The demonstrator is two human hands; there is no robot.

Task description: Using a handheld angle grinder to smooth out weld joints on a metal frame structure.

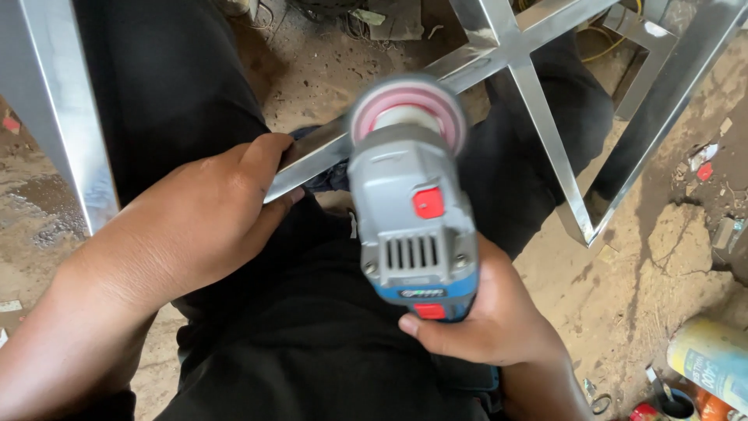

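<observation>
Dusty, packed-earth ground (654,257), littered with scraps, is being looked down on from the head view, with dark trousers (312,327) filling the middle of the picture. A polished metal frame (538,101) of square tubing is being steadied across the lap, its crossing bars gleaming and mirror-bright beyond the grip.

A grey and blue angle grinder (417,226) is being held against the frame, and its pink-backed disc (407,117) is blurred, so it is judged to be spinning. The disc is being pressed on the bar just past the left fingertips. The work is judged to be under way: much of the frame is already shining, and how much is left cannot be told from this view.

The left hand (199,222) is being wrapped closed around the near end of the bar, thumb on top, forearm coming in from the lower left. The right hand (487,316) is being clenched around the grinder's rear body, just below its red switch (428,203), wrist bent upward.

To the far right of the right hand, a yellow and blue can (713,359) is lying on the ground.
</observation>
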